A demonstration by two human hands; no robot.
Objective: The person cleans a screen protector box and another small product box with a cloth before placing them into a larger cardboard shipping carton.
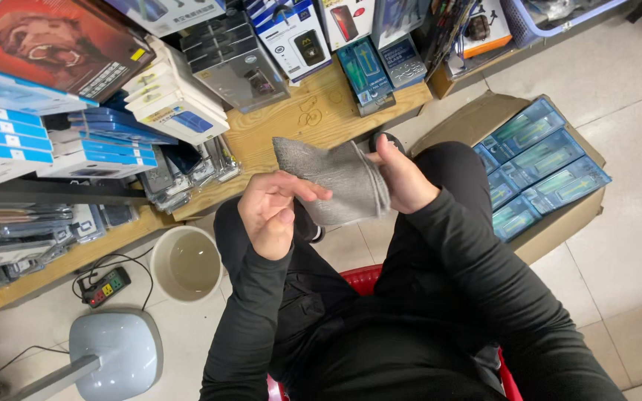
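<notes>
Black sleeves and lap fill the foreground, seated on a red stool [357, 278]. Both hands hold a grey cloth [339, 182] up over the knees, near the wooden counter [313, 111] edge. Left hand [270, 212] pinches its lower edge, fingers curled; right hand [403, 178] grips the folded side, thumb on top, keeping it taut. Cloth looks soft, finely woven, rectangular. Stiff glossy boxes [172, 100] are stacked on the counter; round beige bin [185, 263] on the floor.

Grey cloth [339, 182] at centre frame, plain, fine weave. Sleeves black. Red stool [362, 278] at lower centre. Cream bucket [185, 263] at lower left, pale grey lamp base [117, 353] below it. Translucent teal boxes [540, 167] at right, on brown cardboard. Wooden shelf [321, 111] was tan.
</notes>
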